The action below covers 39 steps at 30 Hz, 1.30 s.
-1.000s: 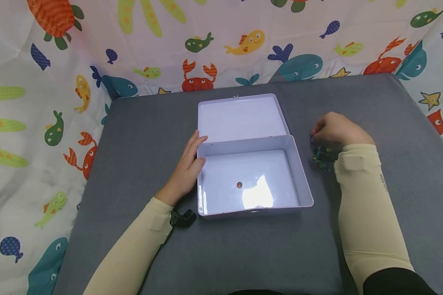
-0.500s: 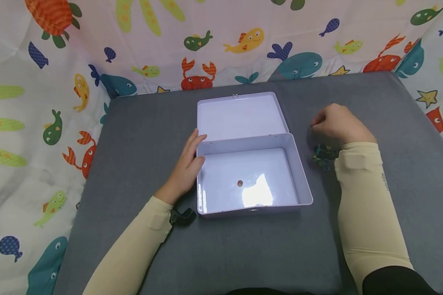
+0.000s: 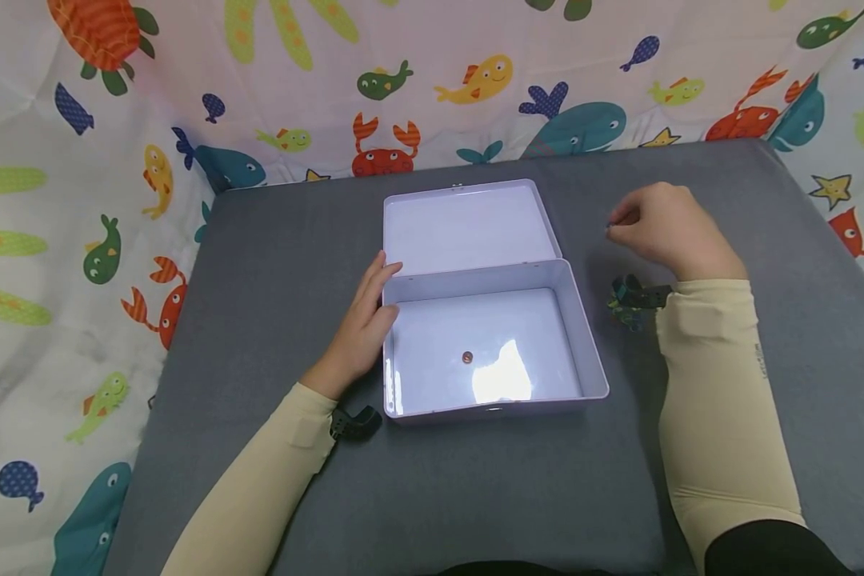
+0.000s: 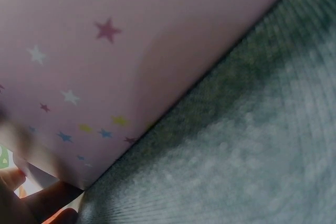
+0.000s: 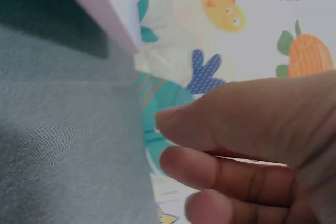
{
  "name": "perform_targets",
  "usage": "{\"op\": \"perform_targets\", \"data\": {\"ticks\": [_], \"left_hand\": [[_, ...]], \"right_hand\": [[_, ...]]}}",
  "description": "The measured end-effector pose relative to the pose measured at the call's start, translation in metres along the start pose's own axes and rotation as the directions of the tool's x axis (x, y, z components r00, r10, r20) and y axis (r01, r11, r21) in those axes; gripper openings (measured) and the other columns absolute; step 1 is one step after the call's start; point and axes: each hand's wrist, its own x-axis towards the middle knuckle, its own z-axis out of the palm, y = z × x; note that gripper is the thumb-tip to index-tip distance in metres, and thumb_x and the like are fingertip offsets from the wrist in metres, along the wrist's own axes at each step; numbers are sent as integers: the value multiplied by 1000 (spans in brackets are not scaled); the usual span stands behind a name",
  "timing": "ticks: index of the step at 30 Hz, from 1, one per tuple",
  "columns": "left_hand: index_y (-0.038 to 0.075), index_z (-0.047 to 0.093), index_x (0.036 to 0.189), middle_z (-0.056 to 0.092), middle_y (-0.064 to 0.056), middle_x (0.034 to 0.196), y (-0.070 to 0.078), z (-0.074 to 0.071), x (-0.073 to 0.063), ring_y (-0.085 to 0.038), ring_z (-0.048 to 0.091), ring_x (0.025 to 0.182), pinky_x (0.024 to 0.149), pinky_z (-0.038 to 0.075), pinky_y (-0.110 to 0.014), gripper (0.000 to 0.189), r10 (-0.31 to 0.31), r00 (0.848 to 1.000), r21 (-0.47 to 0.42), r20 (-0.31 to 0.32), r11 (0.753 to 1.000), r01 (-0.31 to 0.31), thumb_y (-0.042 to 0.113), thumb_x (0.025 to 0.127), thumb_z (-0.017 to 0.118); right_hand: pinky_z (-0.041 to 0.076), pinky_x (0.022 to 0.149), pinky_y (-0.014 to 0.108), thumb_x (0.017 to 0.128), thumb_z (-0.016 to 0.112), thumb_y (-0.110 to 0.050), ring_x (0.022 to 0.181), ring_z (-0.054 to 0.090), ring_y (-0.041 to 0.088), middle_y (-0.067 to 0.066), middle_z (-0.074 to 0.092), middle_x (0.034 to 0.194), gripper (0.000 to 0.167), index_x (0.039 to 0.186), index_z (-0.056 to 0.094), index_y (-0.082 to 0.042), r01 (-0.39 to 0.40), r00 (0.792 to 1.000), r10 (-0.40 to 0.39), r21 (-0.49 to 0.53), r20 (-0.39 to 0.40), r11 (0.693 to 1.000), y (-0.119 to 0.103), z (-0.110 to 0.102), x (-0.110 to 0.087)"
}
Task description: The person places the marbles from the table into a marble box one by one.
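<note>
Left wrist feed, from my station: pale pink wall of a box (image 4: pixel 173 3) fills much of the frame, scattered with printed stars (image 4: pixel 108 30) in white, blue, yellow and dark pink. Its straight lower edge meets the worktop (image 4: pixel 241 156), which I note as grey-green, finely ribbed and blurred in parts, darker alongside the box. Fingers (image 4: pixel 50 200) show, dim and partly cropped, at the far corner of the wall; I cannot tell how many touch it.
</note>
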Motion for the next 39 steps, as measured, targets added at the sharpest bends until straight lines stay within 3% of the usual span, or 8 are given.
{"op": "perform_targets", "data": {"ticks": [7,12,18,24,32,39], "left_hand": [[20,37,162,7,6,177,0,0,0,-19,12,161,126,18,-58,62,0,1000,1,-5,1000,0,15,100,39],[20,37,162,6,7,177,1,0,-2,-19,13,161,126,19,-58,62,-6,1000,5,2,1000,6,17,100,39],[19,37,162,7,4,177,2,0,-1,-22,12,161,126,18,-61,62,5,1000,12,2,1000,-5,16,99,39],[19,37,161,7,5,177,4,0,0,-20,12,161,126,17,-60,62,-1,1000,13,-4,1000,1,12,100,39],[20,37,162,6,6,177,4,-1,-1,-20,12,162,126,17,-61,62,-13,1000,15,-3,1000,13,14,101,39],[19,37,162,7,5,177,5,-1,-1,-21,13,161,126,17,-60,62,-2,1000,1,3,1000,2,12,100,39]], "right_hand": [[55,81,61,99,64,-28,96,65,41,28,71,115,37,120,73,2,-10,997,10,7,-82,1000,-17,-10,-11],[56,70,51,100,65,-31,89,66,37,26,72,116,40,123,73,1,-12,989,15,19,-147,1000,-30,-14,-19],[50,60,39,100,66,-31,78,62,33,24,72,117,41,126,73,0,1,969,3,19,-249,1000,-47,-16,-29],[45,58,36,100,68,-30,83,62,32,23,74,117,39,126,74,-2,22,946,-7,43,-323,999,-64,-16,-38],[38,55,21,99,69,-25,77,60,27,18,77,108,30,118,77,-3,162,892,-119,62,-437,985,-86,-7,-49],[37,64,16,99,69,-24,76,61,25,17,77,109,31,119,77,-2,268,809,-180,79,-559,960,-99,-1,-51]]}}
